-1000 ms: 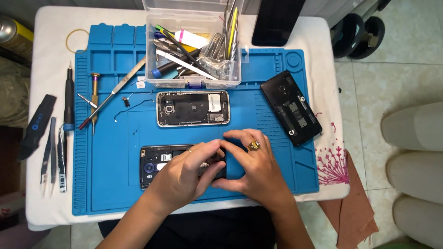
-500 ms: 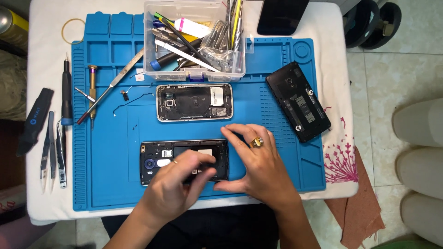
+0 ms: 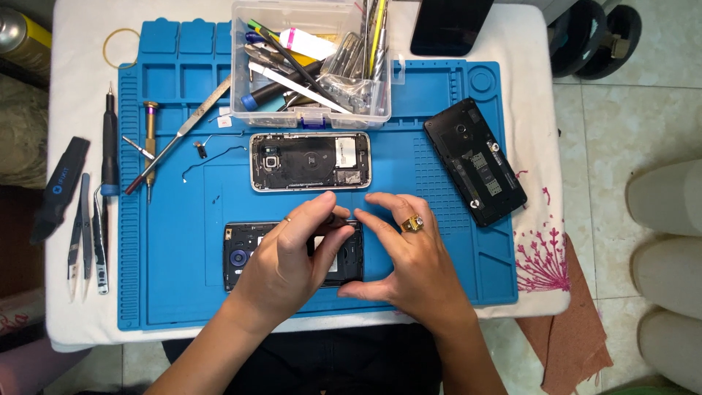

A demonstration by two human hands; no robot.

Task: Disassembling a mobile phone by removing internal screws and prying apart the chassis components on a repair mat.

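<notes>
Opened phone under the hands: a dark phone body (image 3: 241, 257) lies on the blue work mat (image 3: 175, 292), lower centre of the frame, with its long axis running left to right and its left end bare, its right half covered by both hands.
Left-edge tools: tweezers (image 3: 77, 241) and a black pry tool (image 3: 62, 186) lie on the white cloth at the far left, well apart from the hands.
Mat tools: a brass-handled screwdriver (image 3: 150, 139) and a flat metal spudger (image 3: 183, 132) lie in the upper left of the mat, untouched.
Left hand: the left hand (image 3: 292, 260) lies over the middle of the phone body, thumb and forefinger pinched together near its upper right edge; whether they grip a small part I cannot tell.
Second phone: a silver-framed opened phone (image 3: 311, 161) lies just above the hands, parallel to the lower one.
Tool box: a clear plastic box (image 3: 311, 62) of tools sits at the upper centre.
Right hand: the right hand (image 3: 409, 267), wearing a ring, stands at the phone body's right end, fingers curved and spread, thumb low by the lower right corner, holding nothing I can see.
Nearer hand: both touch or hover at the right end; the left covers more of it.
Third phone: a black phone back (image 3: 475, 161) lies tilted at the right of the mat, apart.
</notes>
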